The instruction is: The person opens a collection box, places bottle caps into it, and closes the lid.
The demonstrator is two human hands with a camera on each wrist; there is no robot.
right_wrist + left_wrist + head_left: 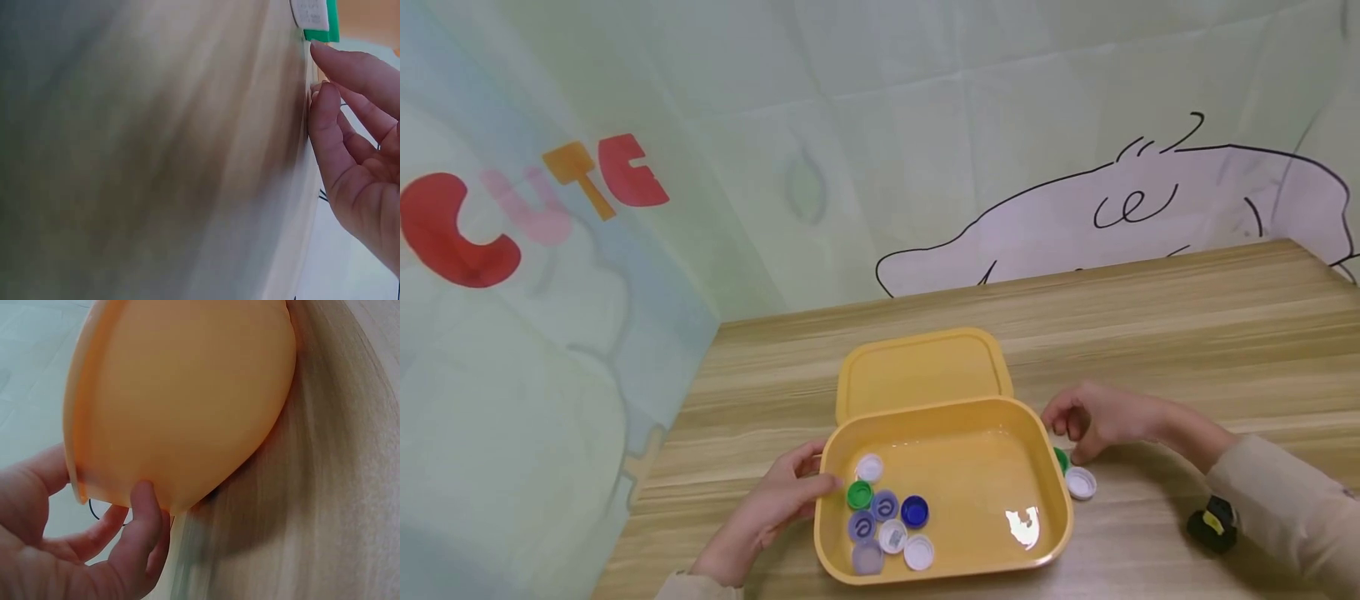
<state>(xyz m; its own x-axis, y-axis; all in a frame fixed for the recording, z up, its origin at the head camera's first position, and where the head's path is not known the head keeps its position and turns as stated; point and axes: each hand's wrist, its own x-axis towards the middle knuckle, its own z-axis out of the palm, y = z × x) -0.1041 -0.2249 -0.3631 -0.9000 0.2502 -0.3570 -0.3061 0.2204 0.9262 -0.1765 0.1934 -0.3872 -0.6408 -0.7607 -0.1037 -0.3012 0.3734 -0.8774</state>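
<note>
A yellow plastic box point(977, 492) stands on the table, with several bottle caps at its left end: white, purple-grey, a green cap point(860, 495) and a blue cap point(915, 512). My left hand point(786, 492) grips the box's left side, its thumb over the rim; the left wrist view shows fingers against the outer wall point(181, 406). Beyond the box's right side, my right hand point(1101, 421) is bent over the table with no object visible between its fingers. Close to its thumb lie a white cap point(1081, 483) and another green cap point(1062, 460), partly hidden by the box.
Behind the box lies a flat yellow lid point(925, 371), its near edge hidden by the box. A small black object with a yellow mark point(1212, 525) is beside the right sleeve. The wooden table point(1150, 333) meets a printed cloth backdrop point(850, 167) at its far edge.
</note>
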